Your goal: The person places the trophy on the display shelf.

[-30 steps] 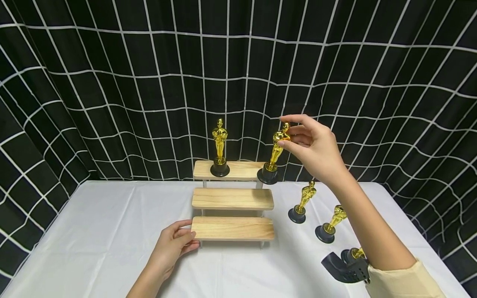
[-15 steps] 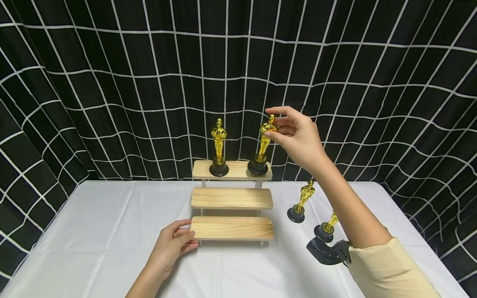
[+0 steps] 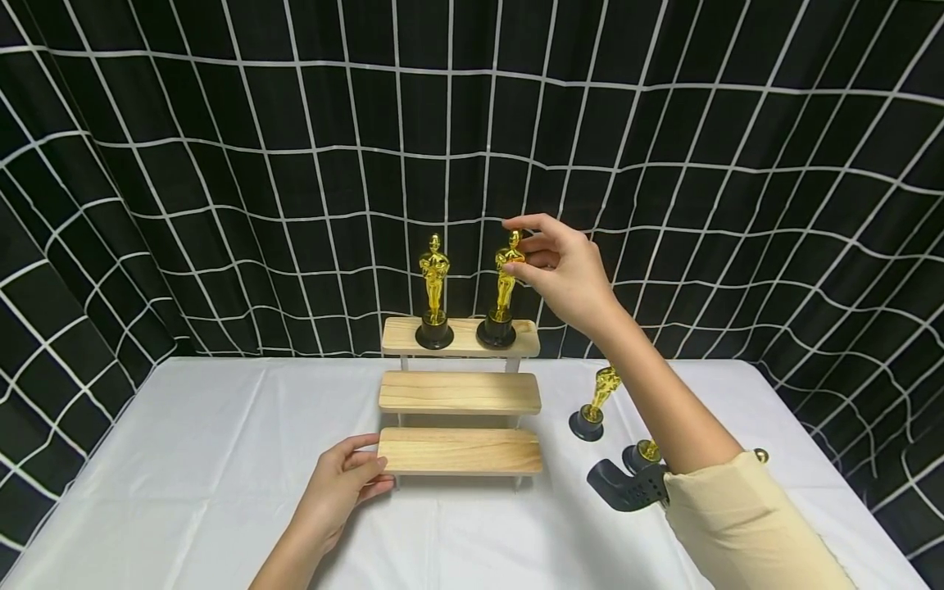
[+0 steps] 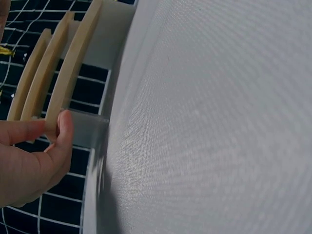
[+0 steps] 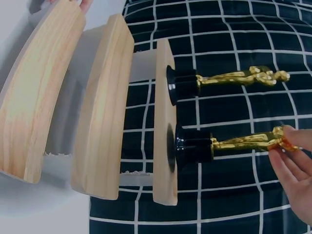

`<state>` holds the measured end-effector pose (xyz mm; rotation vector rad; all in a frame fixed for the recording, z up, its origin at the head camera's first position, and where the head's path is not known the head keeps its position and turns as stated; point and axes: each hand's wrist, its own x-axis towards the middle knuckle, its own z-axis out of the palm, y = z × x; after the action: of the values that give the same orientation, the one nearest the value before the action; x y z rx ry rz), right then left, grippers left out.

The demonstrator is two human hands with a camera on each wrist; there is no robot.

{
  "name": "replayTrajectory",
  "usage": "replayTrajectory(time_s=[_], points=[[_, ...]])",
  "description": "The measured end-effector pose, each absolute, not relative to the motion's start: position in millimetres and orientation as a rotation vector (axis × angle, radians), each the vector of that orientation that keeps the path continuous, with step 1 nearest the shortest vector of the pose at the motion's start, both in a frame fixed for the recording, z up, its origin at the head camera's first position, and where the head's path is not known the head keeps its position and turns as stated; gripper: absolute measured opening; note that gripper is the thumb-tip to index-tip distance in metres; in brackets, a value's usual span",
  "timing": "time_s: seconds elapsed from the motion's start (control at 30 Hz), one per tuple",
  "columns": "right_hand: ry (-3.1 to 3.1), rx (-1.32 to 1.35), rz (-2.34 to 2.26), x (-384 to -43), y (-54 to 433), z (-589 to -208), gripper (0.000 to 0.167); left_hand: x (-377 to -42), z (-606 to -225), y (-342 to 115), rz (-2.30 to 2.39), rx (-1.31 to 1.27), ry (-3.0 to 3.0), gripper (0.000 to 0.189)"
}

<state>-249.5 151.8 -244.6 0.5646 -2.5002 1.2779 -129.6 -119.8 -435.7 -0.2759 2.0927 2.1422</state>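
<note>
A three-tier wooden display stand (image 3: 460, 451) stands on the table. My left hand (image 3: 342, 483) pinches the left end of its lowest tier, thumb on top; the left wrist view shows the same grip. My right hand (image 3: 568, 266) holds a gold trophy statuette (image 3: 505, 287) by its upper body, between thumb and fingers. That statuette is nearly upright, its round black base right over the right part of the top tier (image 5: 165, 190). In the right wrist view a dark shadow lies under the base. Another gold statuette (image 3: 435, 287) stands upright on the top tier's left part.
Right of the stand on the white tablecloth (image 3: 221, 459) are more statuettes: one (image 3: 587, 422) partly behind the right forearm, another (image 3: 642, 456) mostly covered. A gold head (image 3: 761, 455) shows past the sleeve. A black wrist mount (image 3: 627, 485) juts from the right forearm. A black gridded curtain (image 3: 295, 188) hangs behind.
My right hand has carried its statuette leftward from beside the stand to over the top tier, turning it from tilted to nearly upright. The left hand has stayed on the lowest tier.
</note>
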Motion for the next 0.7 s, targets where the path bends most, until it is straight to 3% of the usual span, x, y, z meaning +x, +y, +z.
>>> replayTrajectory(time_s=[0.7], points=[[-2.506,0.563,1.325,-253.9,148.4,-255.0,0.050,-129.3,-435.1,-119.8,2.139,-0.272,2.092,0.043]])
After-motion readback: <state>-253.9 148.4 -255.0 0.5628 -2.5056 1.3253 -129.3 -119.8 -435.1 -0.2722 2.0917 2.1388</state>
